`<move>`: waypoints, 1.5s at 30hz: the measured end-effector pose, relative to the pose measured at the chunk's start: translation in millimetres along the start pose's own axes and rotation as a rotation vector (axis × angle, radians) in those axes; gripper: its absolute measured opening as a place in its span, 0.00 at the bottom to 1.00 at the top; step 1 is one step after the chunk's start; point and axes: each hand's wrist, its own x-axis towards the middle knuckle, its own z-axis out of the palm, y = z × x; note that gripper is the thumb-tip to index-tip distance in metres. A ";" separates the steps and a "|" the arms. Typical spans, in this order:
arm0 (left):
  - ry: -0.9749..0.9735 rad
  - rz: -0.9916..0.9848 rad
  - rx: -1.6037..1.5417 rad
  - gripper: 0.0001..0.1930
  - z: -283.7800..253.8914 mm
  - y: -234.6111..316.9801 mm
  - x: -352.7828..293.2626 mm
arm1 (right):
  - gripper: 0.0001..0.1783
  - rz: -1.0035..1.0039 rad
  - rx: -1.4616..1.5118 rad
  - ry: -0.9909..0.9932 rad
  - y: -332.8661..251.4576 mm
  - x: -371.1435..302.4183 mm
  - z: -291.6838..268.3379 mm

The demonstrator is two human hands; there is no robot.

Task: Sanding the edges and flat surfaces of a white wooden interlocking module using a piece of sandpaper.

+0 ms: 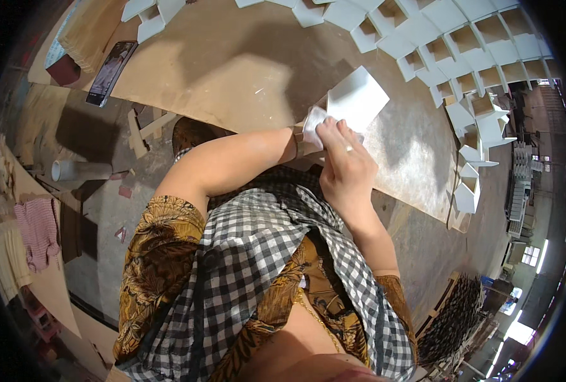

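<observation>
While the white boxy piece sits at the near edge of the surface, I see its pale face catching the light, its long axis slanting from the wearer's fingers away and off to the right. I cannot tell whether its underside touches the board.

Over its near, left end lies a crumpled pale wad, cloth or thin film, with the right hand on top. That hand is mostly closed, fingers bent over the wad and pressing it to the piece, the thumb out of sight. From that hand, the piece lies just beyond the fingertips, ahead and slightly right.

The left forearm crosses from the left and ends against the same near end; the left hand is hidden behind wad and piece, so I cannot say how far open it is or what it holds. Of the two, the right is the one plainly on the job.

Further out, white open boxes stand joined in a curving row along the far right, while a phone rests at the left beside stacked boards.
</observation>
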 end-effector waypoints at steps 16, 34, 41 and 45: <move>-0.120 -0.096 -0.088 0.19 -0.9 -10.1 0.8 | 0.13 0.364 -0.059 0.253 71.6 92.9 -27.5; -0.207 -0.085 -0.040 0.15 9.1 -25.7 -5.0 | 0.18 0.330 -0.034 0.271 70.7 46.5 -16.1; -0.131 0.004 -0.112 0.18 9.0 -19.5 -8.7 | 0.18 0.123 -0.135 0.137 21.5 7.0 2.8; -0.144 0.061 0.168 0.18 24.8 -31.2 -8.2 | 0.20 0.026 -0.035 0.045 -4.9 -12.8 -10.6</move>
